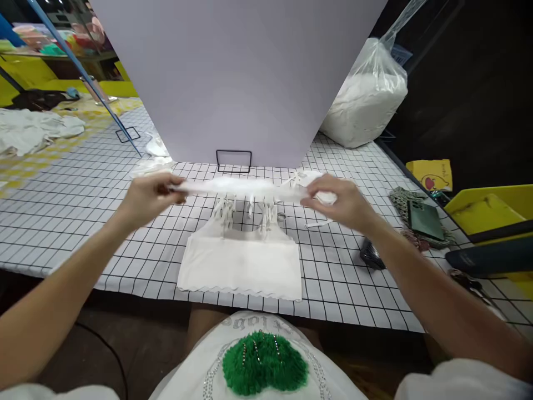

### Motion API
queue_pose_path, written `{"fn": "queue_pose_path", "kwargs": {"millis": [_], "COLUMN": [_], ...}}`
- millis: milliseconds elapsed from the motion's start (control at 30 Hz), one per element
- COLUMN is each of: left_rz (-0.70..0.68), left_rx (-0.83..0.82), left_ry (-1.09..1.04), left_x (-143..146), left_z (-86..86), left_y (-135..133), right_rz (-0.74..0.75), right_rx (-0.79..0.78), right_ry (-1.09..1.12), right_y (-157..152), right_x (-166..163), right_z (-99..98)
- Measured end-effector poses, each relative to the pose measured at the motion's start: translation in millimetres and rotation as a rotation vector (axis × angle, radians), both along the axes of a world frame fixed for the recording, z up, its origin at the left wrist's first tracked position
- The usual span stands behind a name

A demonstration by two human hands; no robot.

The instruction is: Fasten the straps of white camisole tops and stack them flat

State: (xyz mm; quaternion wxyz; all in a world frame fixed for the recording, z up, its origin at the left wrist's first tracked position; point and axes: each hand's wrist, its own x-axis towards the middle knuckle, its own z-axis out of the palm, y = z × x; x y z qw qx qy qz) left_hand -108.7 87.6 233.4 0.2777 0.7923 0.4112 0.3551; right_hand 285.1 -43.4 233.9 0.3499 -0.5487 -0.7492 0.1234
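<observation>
- The left hand [150, 197] and right hand [342, 204] each pinched one end of a white fabric band [245, 188] in closed fingers, stretched level at frame centre.
- A white cropped top [241, 269] lay flat just below on the black-gridded white desk [62, 222].

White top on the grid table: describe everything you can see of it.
The white top looks like soft fabric, its body flat on the checked table with a scalloped hem toward the person. Thin straps rise to a white band stretched level between the left hand and right hand, both pinching it.
</observation>
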Motion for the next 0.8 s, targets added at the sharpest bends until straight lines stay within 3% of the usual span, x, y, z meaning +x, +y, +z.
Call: {"fn": "queue_pose_path", "kwargs": {"millis": [133,200,300,433,567,667,800], "left_rz": [-0.146,-0.135,-0.103,-0.136,-0.156,-0.184,-0.238], "left_rx": [-0.062,-0.044,0.032,0.106,0.102,0.106,0.038], "left_ry": [0.132,0.145,0.118,0.074,0.098,0.151,0.265], "left_x": [-11.5,-13.2,-19.5,-34.0,-42.8,-47.9,-54.7], "left_z": [-63.8,-79.4,-78.5,-75.2,-102.1,-120.3,-118.3], "left_y": [-39.0,-47.6,-60.3,-93.3,-126.6,-137.1,-128.8], "right_rz": [0.056,0.059,0.03,0.079,0.163,0.19,0.135], "right_rx": [-0.061,-0.023,0.123,0.267,0.191,0.103,0.005], "right_ry": [-0.023,-0.023,-0.003,-0.03,-0.074,-0.135,-0.332], "right_y": [-30.7,-34.5,-45.3,-82.6,-119.6,-135.0,-144.5], "right_x": [-13.6,-16.8,-19.3,-29.0,-43.7,-49.9,-53.3], "right_z": [-66.6,-81.8,-75.3,-61.8,-82.8,-100.7,-110.1]}}
